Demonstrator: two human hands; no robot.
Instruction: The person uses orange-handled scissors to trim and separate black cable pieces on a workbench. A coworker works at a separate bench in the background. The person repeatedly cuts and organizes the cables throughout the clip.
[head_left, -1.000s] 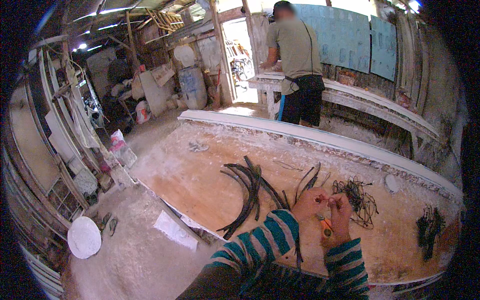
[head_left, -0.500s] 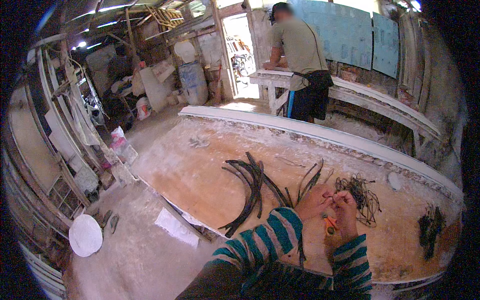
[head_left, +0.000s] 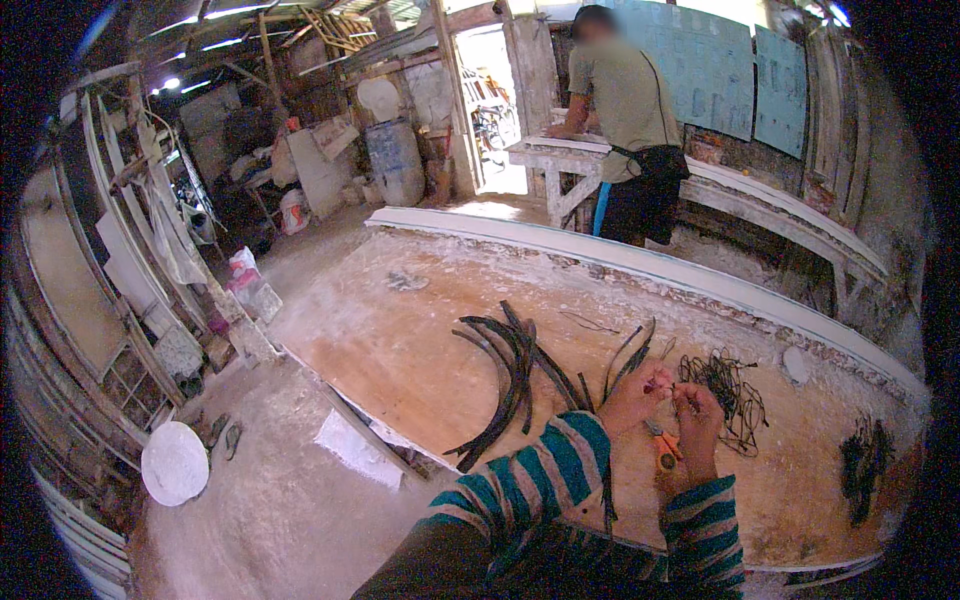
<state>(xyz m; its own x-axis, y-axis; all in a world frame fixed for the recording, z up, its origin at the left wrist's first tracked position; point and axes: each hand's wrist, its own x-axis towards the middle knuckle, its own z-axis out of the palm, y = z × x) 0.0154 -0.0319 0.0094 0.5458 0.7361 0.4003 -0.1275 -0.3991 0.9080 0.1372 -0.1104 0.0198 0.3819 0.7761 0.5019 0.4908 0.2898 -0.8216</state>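
My left hand [head_left: 636, 398] and my right hand [head_left: 698, 422] meet over the table, fingers closed in a pinch close together. A small dark bit shows at the right fingertips, too small to name; what the left fingers hold is hidden. Just below, orange-handled scissors [head_left: 667, 457] lie on the wood. Left of my hands rests a bundle of long black strips [head_left: 518, 365], curved and overlapping. A few thinner black strips [head_left: 630, 350] stick out beyond my left hand. Beside my right hand spreads a loose tangle of thin black cord [head_left: 738, 410].
The wooden tabletop [head_left: 370, 340] is dusted white. A long white strip of moulding [head_left: 600, 252] runs along its far edge. Another dark bundle [head_left: 866, 465] lies at the right. A person [head_left: 628, 110] stands at a bench [head_left: 780, 205] beyond. A white round lid [head_left: 175, 463] is at floor level, left.
My hands have parted slightly at the fingertips, and the right has dipped a little. The scissors show more fully. The whole view has shifted slightly; the other person leans over the bench still.
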